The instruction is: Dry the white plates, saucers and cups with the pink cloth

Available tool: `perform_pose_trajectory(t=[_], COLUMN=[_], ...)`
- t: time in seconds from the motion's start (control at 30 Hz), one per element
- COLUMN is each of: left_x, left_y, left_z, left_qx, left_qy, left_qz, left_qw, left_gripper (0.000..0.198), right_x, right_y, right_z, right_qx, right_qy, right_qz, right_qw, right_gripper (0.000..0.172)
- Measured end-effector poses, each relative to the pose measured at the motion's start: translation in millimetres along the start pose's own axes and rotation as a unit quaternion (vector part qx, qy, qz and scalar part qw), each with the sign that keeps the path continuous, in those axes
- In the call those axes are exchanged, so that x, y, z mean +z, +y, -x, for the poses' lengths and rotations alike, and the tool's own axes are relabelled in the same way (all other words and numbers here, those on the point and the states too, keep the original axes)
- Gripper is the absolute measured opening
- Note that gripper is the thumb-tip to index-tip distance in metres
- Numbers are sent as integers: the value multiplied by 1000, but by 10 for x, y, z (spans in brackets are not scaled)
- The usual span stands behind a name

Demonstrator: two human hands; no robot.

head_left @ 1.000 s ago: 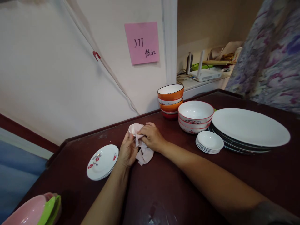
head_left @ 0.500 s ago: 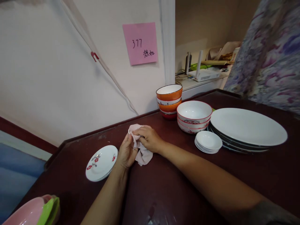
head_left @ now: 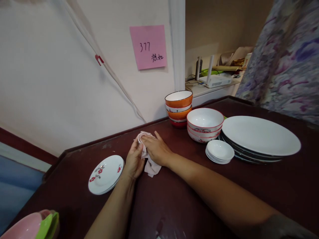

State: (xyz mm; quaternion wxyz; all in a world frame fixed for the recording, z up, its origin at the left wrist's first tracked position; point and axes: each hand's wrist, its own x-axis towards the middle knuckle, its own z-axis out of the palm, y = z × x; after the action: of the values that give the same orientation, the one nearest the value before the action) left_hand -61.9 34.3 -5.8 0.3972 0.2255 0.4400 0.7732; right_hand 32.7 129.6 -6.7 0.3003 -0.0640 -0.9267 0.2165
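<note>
My left hand (head_left: 135,161) is closed round a small white dish (head_left: 139,138), of which only a curved rim shows. A pale pink cloth (head_left: 152,168) lies over the dish and hangs down below my hands. Pressing the cloth into the dish are the fingers of my right hand (head_left: 157,148), with its thumb raised. Left of my hands is a short stack of white plates (head_left: 107,174) with red flowers. To the right sit a stack of small white dishes (head_left: 220,150) and white bowls with red rims (head_left: 205,121).
Orange and white bowls (head_left: 178,103) are stacked by the wall. Large oval plates (head_left: 261,136) are piled on the right of the dark red table (head_left: 159,202). Pink and green bowls (head_left: 27,225) stand at the near left corner. A router (head_left: 215,80) sits on the shelf behind.
My right hand's fingers have flattened and stretched over the cloth on the dish, its thumb now lifted. My left hand keeps its hold in nearly the same place.
</note>
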Motion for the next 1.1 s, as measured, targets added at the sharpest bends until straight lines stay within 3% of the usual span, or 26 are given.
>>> perform_pose_trajectory(t=[0.1,0.2,0.37,0.47,0.53,0.7,0.93,1.1], left_x=[-30,-56,-29,6,16,-13,29,84], left_y=[7,-3,-21,-19,-16,-12,11,7], left_z=[2,1,-1,-3,-4,-15,-34,26], left_qx=[-24,-45,4,23,44,19,-41,-74], left_qy=[10,16,-5,3,16,28,77,-6], left_qz=[33,52,9,-12,-11,35,42,52], left_qw=[999,998,1000,1000,999,999,995,996], left_gripper=[31,26,34,49,51,22,57,46], right_x=[5,-6,-53,-44,-13,50,8,4], right_y=[27,65,93,80,60,47,149,114], right_z=[-13,-22,-4,14,16,11,21,18], right_qx=[-18,-24,1,-7,-17,-49,-103,-46], right_qy=[1,49,102,87,82,109,70,87], right_qz=[-75,-113,10,82,69,-35,22,19], right_qw=[997,992,995,993,994,992,992,995], right_gripper=[47,36,5,8,10,27,23,9])
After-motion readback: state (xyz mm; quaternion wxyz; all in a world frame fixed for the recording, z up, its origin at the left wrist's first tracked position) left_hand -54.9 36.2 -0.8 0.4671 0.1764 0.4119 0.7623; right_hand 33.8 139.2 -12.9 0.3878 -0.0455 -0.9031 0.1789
